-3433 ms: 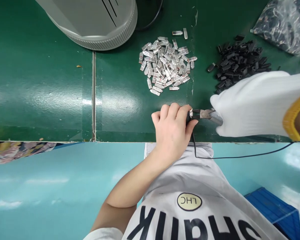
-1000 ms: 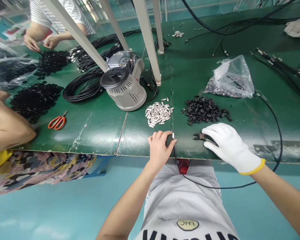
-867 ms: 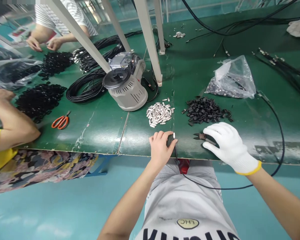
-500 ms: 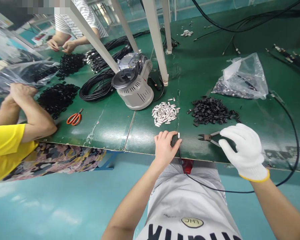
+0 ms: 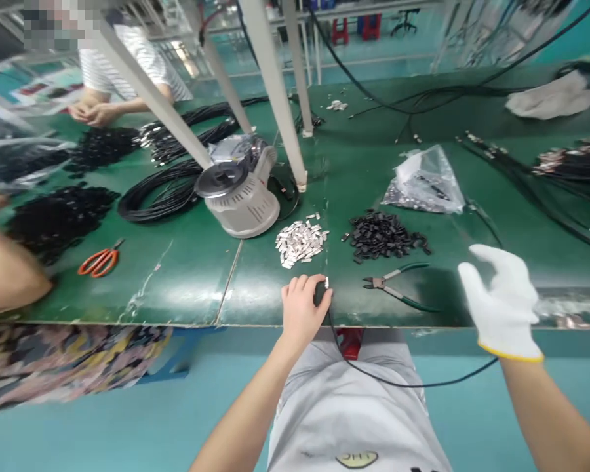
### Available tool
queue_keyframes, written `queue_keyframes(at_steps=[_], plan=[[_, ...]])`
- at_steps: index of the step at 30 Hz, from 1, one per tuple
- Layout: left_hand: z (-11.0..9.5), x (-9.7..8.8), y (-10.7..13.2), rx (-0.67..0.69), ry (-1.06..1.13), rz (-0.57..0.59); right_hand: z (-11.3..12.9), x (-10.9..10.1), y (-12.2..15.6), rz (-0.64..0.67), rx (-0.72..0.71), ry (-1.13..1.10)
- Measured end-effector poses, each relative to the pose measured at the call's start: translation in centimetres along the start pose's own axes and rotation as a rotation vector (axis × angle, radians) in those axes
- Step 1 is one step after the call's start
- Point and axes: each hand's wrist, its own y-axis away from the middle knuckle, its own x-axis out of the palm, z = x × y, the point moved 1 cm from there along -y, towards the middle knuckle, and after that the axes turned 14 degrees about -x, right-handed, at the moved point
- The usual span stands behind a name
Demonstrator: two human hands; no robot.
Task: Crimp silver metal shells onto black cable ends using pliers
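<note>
My left hand (image 5: 302, 305) is bare and pinches the end of a black cable (image 5: 413, 385) near the table's front edge. A small silvery connector (image 5: 327, 283) shows at its fingertips. From there the cable loops down across my lap and back up behind my right hand (image 5: 501, 301). That hand wears a white glove with a yellow cuff; its thumb and fingers are apart and nothing is between them. Left of the glove, clear of it, cutting pliers (image 5: 379, 283) with green handles lie spread on the table. Beyond my hands are piles of silvery metal pieces (image 5: 301, 242) and black plastic pieces (image 5: 386, 236).
A grey round-topped machine (image 5: 246, 206) stands beside white posts (image 5: 275, 85). Behind the black pile lies a clear bag (image 5: 430, 180) of small parts. Orange-handled scissors (image 5: 101, 260), coiled cable (image 5: 162, 190) and a co-worker's arm (image 5: 10, 269) are at left. Another person sits across.
My gloved right hand has moved right, away from the pliers, whose handles now lie fully in sight. My left hand keeps its pinch. The view has shifted, showing more of the room behind.
</note>
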Motion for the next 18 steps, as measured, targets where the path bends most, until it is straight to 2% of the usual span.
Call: queue_keyframes(at_steps=[2,4,7,9,12,16,18], plan=[[0.1,0.1,-0.2,0.006,-0.009,0.007,-4.1,-1.0,0.1,0.030,0.146,0.186],[0.1,0.2,-0.3,0.013,-0.018,0.000,-7.8,-1.3,0.8,0.112,0.226,0.302],[0.1,0.1,-0.3,0.020,-0.033,-0.010,-11.5,-0.8,1.4,0.221,0.234,0.299],[0.0,0.0,-0.3,0.021,-0.049,-0.004,-13.1,-0.4,0.2,0.261,0.217,0.258],[-0.4,-0.2,-0.3,0.034,-0.097,0.004,-15.1,-0.5,-4.8,0.266,0.216,0.260],[-1.4,-0.2,-0.8,0.050,-0.160,-0.035,-17.7,-1.6,-15.9,0.173,0.241,0.334],[-2.0,0.0,-1.2,0.051,-0.171,-0.054,-18.9,-1.7,-21.5,0.114,0.204,0.341]])
